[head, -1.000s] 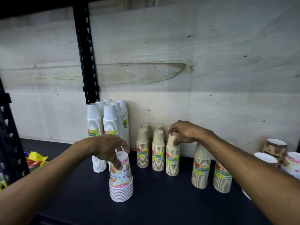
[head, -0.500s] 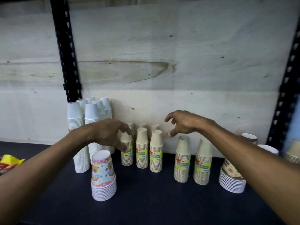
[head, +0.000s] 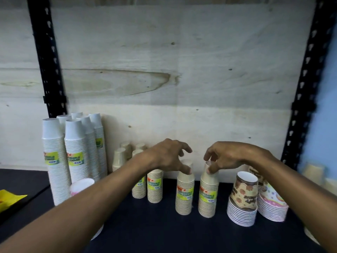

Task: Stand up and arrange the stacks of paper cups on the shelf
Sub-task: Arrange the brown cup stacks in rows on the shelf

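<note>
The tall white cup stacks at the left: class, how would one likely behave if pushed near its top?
The tall white cup stacks look narrow for their height, so one would probably tip rather than slide. Being nested paper cups, it is likely light and may bend or separate. Neighbouring stacks stand close, so it might knock them.

Dim, even light; the pale plywood back panel [head: 182,52] is brightest while the dark shelf [head: 155,230] swallows detail; soft shadows behind the cup stacks [head: 184,190]; slight motion blur throughout; black uprights [head: 308,70] bow outward from wide-angle distortion.
</note>
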Tool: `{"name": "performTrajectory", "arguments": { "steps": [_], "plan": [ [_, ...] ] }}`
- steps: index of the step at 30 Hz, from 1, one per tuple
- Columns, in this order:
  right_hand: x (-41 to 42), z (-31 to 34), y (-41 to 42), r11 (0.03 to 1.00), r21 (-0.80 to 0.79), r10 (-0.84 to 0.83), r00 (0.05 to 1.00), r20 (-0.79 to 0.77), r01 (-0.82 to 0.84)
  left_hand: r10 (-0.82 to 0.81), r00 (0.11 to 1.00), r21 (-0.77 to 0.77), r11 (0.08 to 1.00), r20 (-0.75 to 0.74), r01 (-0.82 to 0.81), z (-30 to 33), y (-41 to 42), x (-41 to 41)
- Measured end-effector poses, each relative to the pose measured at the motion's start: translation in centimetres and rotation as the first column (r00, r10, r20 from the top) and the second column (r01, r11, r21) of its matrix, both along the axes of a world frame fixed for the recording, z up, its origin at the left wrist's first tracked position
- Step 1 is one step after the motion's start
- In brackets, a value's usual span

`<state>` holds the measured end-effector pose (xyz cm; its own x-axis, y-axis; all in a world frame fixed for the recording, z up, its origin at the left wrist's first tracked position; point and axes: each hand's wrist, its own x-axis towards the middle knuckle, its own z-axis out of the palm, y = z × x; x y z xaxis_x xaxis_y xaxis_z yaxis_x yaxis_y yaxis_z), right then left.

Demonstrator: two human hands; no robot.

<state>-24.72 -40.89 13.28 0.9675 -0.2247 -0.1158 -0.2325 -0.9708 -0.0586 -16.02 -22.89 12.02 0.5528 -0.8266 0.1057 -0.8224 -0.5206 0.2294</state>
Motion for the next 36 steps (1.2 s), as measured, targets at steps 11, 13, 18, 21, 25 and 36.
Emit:
{"name": "performTrajectory", "arguments": {
  "steps": [11, 13, 18, 21, 25, 36],
  "plan": [
    [0.1, -1.8, -2.1, 0.999, 0.03, 0.038, 0.997, 0.072, -0.04, 0.065, 0.986, -0.066, 0.996, 0.155, -0.055, -2.0, -3.1, -0.2],
    [0.1, -1.9, -2.0, 0.999, 0.025, 0.045, 0.996, 0.082, -0.047, 0.071, 0.987, -0.088, 0.994, 0.142, -0.059, -2.2, -2.9, -0.2],
    [-0.3, -1.4, -1.2, 0.999, 0.004, 0.05, 0.996, 0.076, -0.05, 0.06, 0.994, -0.143, 0.989, 0.089, -0.047, -2.2, -1.4, -0.4],
    [-0.6, -0.7, -0.2, 0.998, 0.013, 0.059, 0.996, 0.06, -0.06, 0.07, 0.996, -0.158, 0.986, 0.059, -0.06, -1.6, 0.4, -0.3],
    [-0.5, 0.1, 2.0, 0.993, 0.069, 0.095, 0.995, 0.039, -0.097, 0.095, 0.995, -0.134, 0.987, 0.024, -0.091, -0.8, 3.6, 0.1],
    [3.0, -0.4, 9.3, 0.971, 0.104, 0.21, 0.975, 0.076, -0.217, 0.22, 0.975, -0.117, 0.97, 0.03, -0.215, 0.6, 11.7, 3.1]
  ]
}}
